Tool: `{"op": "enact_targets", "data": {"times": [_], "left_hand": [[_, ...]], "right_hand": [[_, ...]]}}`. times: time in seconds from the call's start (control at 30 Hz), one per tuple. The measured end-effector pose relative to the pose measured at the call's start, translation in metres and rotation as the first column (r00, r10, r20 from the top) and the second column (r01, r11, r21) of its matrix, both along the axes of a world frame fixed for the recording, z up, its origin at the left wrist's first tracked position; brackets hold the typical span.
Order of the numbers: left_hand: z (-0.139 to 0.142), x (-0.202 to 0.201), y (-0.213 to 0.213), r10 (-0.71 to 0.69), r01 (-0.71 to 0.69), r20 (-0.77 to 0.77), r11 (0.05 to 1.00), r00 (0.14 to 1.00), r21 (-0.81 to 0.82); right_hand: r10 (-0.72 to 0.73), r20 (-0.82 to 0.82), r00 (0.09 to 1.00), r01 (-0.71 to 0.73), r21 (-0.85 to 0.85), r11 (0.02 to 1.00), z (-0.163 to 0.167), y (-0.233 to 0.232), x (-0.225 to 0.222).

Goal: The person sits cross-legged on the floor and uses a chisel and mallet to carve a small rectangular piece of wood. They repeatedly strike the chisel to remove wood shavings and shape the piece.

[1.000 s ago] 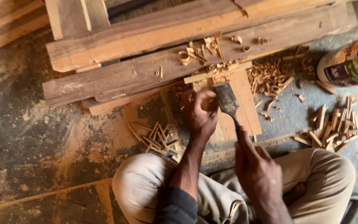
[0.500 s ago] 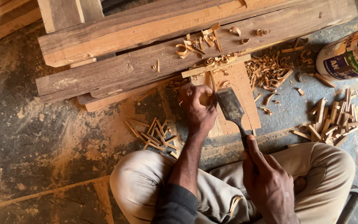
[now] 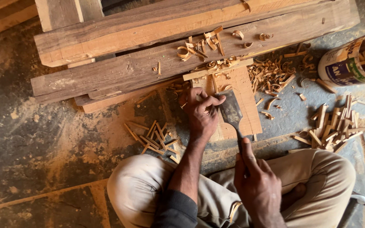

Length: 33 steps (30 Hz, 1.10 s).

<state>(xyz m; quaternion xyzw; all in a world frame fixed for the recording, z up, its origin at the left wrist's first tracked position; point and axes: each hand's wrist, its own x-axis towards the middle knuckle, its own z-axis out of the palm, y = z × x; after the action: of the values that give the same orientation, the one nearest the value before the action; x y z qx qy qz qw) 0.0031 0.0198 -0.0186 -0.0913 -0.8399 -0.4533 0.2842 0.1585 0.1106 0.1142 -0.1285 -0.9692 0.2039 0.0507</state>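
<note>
Clenching the chisel (image 3: 232, 113) handle, the right hand (image 3: 256, 185); left hand (image 3: 201, 114) fingers curl on its blade.

Dusty grey concrete floor (image 3: 43, 139) under stacked rough timber beams (image 3: 119, 74), shavings everywhere

Wide flat chisel (image 3: 230, 110): dark steel blade w/ dull grey face, narrowing to a thin shank toward the handle. Lies tilted, blade end up-left, handle end down-right, cutting edge resting on the small wood piece.

Small wood piece (image 3: 242, 100): pale reddish-tan flat board, roughly rectangular, lying flat on the floor, top end butted against a thin light strip (image 3: 216, 69) by the big planks. Curly shavings sit on its upper part; surface looks freshly pared.
</note>
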Motion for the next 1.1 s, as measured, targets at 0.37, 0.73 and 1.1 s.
{"op": "enact_targets", "data": {"times": [0.37,0.73,1.1], "left_hand": [[0.023,0.005,-0.004,-0.121,0.078,0.282,0.984,0.952,0.16],[-0.001,-0.001,0.004,-0.135,0.041,0.336,0.962,0.932,0.271],[0.021,0.002,-0.003,-0.074,0.05,0.238,0.993,0.968,0.103]], "right_hand": [[0.07,0.013,0.997,-0.07,0.029,0.997,0.0,0.003,-0.045],[-0.006,0.136,0.991,0.004,0.013,1.0,0.015,0.005,-0.012],[0.036,0.161,0.986,-0.05,0.088,0.995,-0.002,0.004,-0.033]]}}
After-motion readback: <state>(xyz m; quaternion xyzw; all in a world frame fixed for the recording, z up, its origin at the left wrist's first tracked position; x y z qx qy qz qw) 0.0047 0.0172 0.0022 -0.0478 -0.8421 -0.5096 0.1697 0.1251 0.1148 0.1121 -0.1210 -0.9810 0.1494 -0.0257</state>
